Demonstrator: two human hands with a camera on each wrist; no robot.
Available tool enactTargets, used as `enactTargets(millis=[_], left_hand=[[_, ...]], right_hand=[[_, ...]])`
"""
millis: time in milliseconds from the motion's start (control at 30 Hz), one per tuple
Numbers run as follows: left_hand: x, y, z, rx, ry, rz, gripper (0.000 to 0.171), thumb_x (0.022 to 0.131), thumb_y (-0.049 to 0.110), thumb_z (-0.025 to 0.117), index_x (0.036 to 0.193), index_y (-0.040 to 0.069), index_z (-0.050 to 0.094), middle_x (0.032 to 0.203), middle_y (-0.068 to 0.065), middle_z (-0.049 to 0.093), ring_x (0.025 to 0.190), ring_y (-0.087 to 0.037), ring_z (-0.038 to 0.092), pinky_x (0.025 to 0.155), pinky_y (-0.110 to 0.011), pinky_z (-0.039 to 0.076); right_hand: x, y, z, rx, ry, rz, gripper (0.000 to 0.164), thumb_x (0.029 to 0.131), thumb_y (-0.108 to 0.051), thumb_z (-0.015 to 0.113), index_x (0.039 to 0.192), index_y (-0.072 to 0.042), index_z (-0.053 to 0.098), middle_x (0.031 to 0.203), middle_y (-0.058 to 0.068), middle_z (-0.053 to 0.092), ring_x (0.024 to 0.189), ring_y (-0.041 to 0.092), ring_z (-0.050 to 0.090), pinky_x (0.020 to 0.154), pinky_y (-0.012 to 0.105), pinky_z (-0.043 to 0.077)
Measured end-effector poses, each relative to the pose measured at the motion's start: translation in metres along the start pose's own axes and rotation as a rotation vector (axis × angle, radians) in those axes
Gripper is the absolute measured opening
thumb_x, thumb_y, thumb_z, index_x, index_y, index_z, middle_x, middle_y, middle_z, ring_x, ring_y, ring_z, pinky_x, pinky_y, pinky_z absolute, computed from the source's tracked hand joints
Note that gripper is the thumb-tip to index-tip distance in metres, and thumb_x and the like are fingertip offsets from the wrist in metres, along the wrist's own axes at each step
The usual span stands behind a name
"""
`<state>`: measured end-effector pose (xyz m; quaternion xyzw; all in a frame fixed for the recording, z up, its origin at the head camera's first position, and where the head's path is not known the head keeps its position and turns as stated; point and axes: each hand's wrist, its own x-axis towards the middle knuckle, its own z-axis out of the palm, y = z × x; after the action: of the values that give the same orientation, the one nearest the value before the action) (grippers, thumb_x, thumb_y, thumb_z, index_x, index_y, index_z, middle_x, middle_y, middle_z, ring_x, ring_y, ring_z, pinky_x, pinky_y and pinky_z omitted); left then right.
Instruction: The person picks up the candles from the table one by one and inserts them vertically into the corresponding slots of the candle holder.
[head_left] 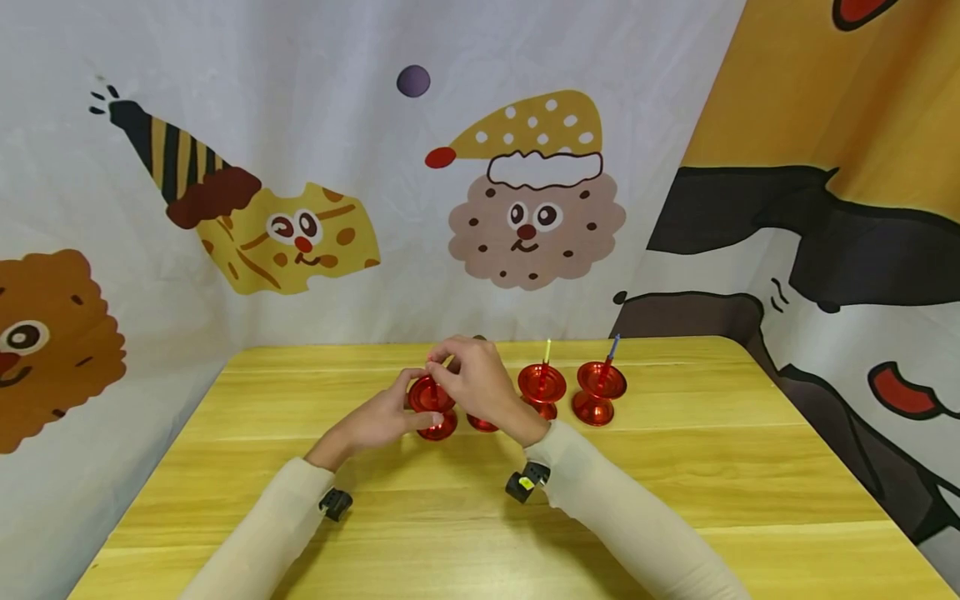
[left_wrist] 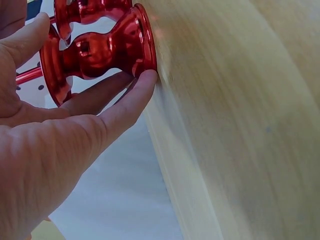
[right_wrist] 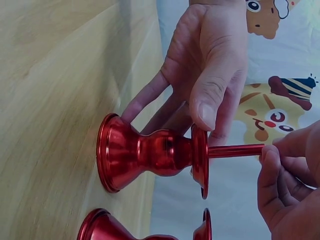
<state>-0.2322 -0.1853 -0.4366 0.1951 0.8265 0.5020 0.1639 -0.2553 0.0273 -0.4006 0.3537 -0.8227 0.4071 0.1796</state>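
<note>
A shiny red metal candle holder [head_left: 437, 429] stands upright at the left end of a row, with a thin red tube [right_wrist: 235, 151] rising from its dish. My left hand [head_left: 386, 417] grips this holder: the thumb is at the dish rim and a finger reaches down to the base, as the left wrist view shows. Over the tube's top, my right hand [head_left: 476, 375] pinches a small reddish candle [head_left: 429, 360], mostly hidden by the fingertips. The fingertips are right at the tube's open end. Behind the right hand, a second red candle holder [head_left: 482, 423] is partly hidden.
To the right stand two more red holders: one [head_left: 542, 385] carries a yellow candle [head_left: 547, 351], the other [head_left: 594, 408] a blue candle [head_left: 614, 346]. All stand on a wooden table [head_left: 420, 533]. A cartoon-printed curtain [head_left: 405, 250] hangs behind its far edge.
</note>
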Motion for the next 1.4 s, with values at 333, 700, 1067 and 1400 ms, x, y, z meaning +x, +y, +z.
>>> enactTargets(millis=[333, 700, 1067, 1400], left_hand=[[0.001, 0.0, 0.0, 0.008, -0.004, -0.006, 0.084, 0.111, 0.027, 0.07, 0.17, -0.001, 0.017, 0.152, -0.02, 0.062, 0.138, -0.034, 0.062, 0.118, -0.06, 0.045], [0.005, 0.0, 0.001, -0.01, -0.028, -0.002, 0.084, 0.11, 0.029, 0.071, 0.169, -0.001, 0.019, 0.15, -0.019, 0.062, 0.136, -0.033, 0.063, 0.116, -0.059, 0.047], [0.005, 0.002, 0.002, 0.004, -0.011, -0.024, 0.085, 0.109, 0.028, 0.074, 0.167, -0.004, 0.021, 0.144, -0.021, 0.067, 0.133, -0.035, 0.065, 0.115, -0.059, 0.047], [-0.002, -0.004, -0.002, -0.013, -0.002, -0.042, 0.086, 0.108, 0.028, 0.074, 0.168, -0.003, 0.02, 0.142, -0.019, 0.069, 0.132, -0.033, 0.066, 0.114, -0.056, 0.049]], right_hand=[[-0.001, 0.002, 0.002, -0.038, 0.003, -0.038, 0.006, 0.101, -0.004, 0.079, 0.1, 0.002, 0.081, 0.095, 0.01, 0.078, 0.066, 0.012, 0.066, 0.057, 0.019, 0.052], [-0.007, -0.001, -0.003, -0.052, 0.012, -0.005, 0.006, 0.1, -0.003, 0.08, 0.104, 0.001, 0.081, 0.099, 0.011, 0.078, 0.067, 0.014, 0.069, 0.059, 0.019, 0.054], [-0.053, -0.003, -0.063, -0.045, 0.075, 0.014, 0.005, 0.099, -0.005, 0.079, 0.103, -0.004, 0.082, 0.091, 0.001, 0.078, 0.067, 0.008, 0.068, 0.061, 0.026, 0.058], [-0.115, 0.043, -0.148, -0.219, 0.199, 0.073, 0.011, 0.094, 0.002, 0.079, 0.099, -0.008, 0.08, 0.086, -0.004, 0.076, 0.065, 0.006, 0.063, 0.058, 0.019, 0.052]])
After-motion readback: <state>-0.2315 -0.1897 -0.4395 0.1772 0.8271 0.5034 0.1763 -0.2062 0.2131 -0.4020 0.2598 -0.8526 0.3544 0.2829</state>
